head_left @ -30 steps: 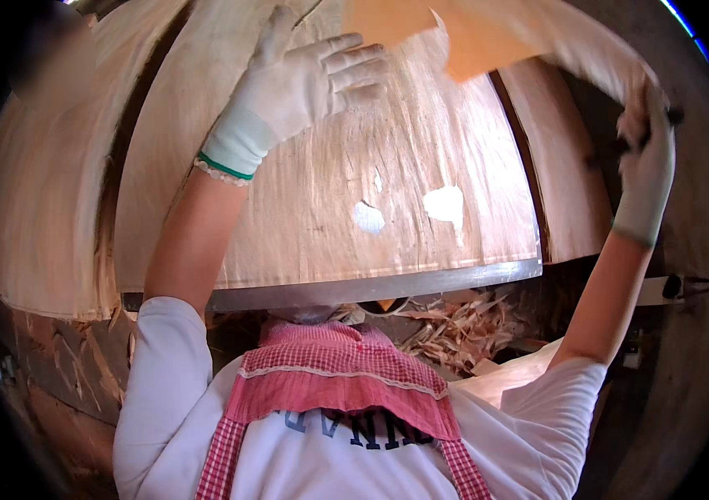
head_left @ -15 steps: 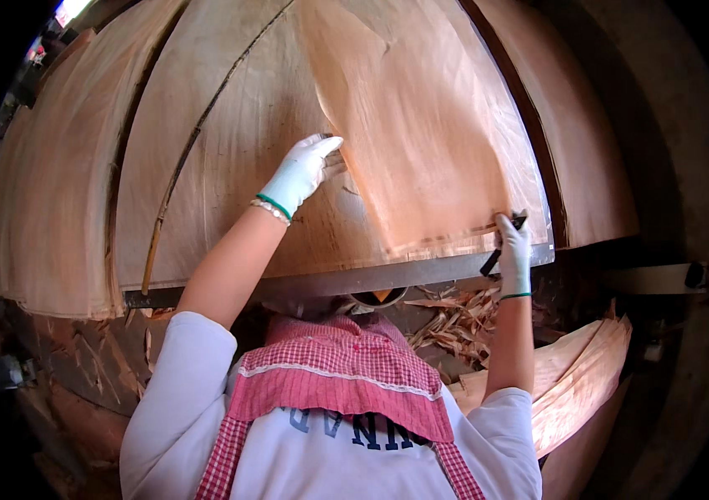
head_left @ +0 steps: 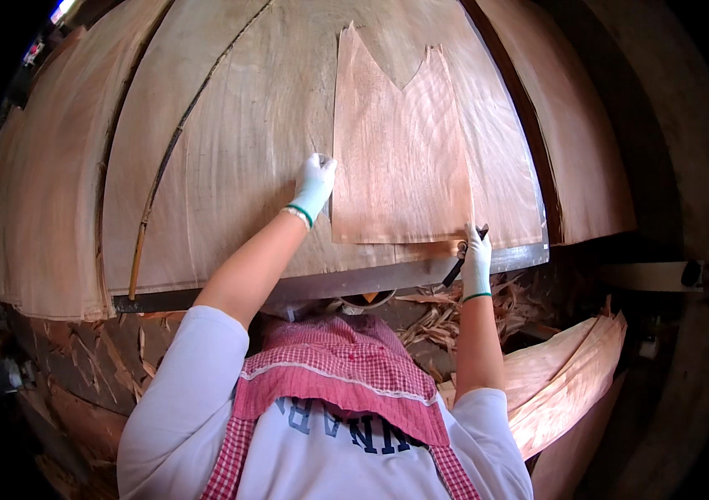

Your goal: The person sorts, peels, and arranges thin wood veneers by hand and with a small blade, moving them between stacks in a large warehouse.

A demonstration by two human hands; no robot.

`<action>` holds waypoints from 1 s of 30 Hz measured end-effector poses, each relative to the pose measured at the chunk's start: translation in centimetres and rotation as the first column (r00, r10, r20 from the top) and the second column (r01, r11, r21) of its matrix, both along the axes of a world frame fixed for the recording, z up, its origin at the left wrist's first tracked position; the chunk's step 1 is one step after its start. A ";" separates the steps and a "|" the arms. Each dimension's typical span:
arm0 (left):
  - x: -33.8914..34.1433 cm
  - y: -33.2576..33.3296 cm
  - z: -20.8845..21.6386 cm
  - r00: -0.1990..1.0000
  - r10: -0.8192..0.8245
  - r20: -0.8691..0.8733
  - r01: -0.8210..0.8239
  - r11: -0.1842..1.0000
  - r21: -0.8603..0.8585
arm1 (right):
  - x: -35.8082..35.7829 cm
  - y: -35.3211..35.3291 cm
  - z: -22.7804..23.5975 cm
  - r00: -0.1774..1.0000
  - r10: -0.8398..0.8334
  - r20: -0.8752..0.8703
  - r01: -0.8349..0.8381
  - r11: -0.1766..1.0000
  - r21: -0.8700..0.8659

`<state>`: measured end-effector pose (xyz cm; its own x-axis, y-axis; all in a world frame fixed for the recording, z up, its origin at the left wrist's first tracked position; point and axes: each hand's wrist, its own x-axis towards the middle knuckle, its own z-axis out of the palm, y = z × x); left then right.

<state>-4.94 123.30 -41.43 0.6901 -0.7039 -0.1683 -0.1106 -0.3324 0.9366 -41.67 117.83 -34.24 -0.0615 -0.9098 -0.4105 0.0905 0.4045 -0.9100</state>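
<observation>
A notched veneer sheet [head_left: 400, 158] lies on a larger veneer sheet [head_left: 229, 183], close to the counter's front edge [head_left: 338, 285], right of its middle. The left hand [head_left: 313, 185], fingers curled, is at the notched piece's left side; whether it pinches cannot be told. The right hand [head_left: 477, 262] grips a black-handled tool [head_left: 453, 272] at the near right corner.

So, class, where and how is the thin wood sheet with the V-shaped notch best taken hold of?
Probably pinch the sheet near both ends of its near edge, coming from the person's side. That edge is nearly straight and spans the sheet's broad end, while the notch splits the far end into two narrow tips, which might tear.
</observation>
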 end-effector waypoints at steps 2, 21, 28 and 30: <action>-1.1 1.2 0.4 1.000 -0.014 -0.018 0.013 0.999 -0.048 | 0.4 -0.6 1.3 0.996 0.080 -0.034 -0.080 0.997 -0.013; -1.3 3.5 12.7 0.873 -0.215 -0.438 0.140 0.970 -0.197 | -1.7 -1.9 8.6 0.994 0.106 -0.032 -0.107 0.994 -0.007; -1.0 6.7 5.5 0.985 -0.136 -0.105 0.154 0.970 0.187 | -2.7 1.1 -3.2 0.873 0.129 -0.470 -0.225 0.962 -0.155; -0.8 6.8 4.7 0.984 -0.122 -0.129 0.149 0.963 0.227 | -2.2 1.1 -4.1 0.782 0.122 -0.611 -0.284 0.943 -0.175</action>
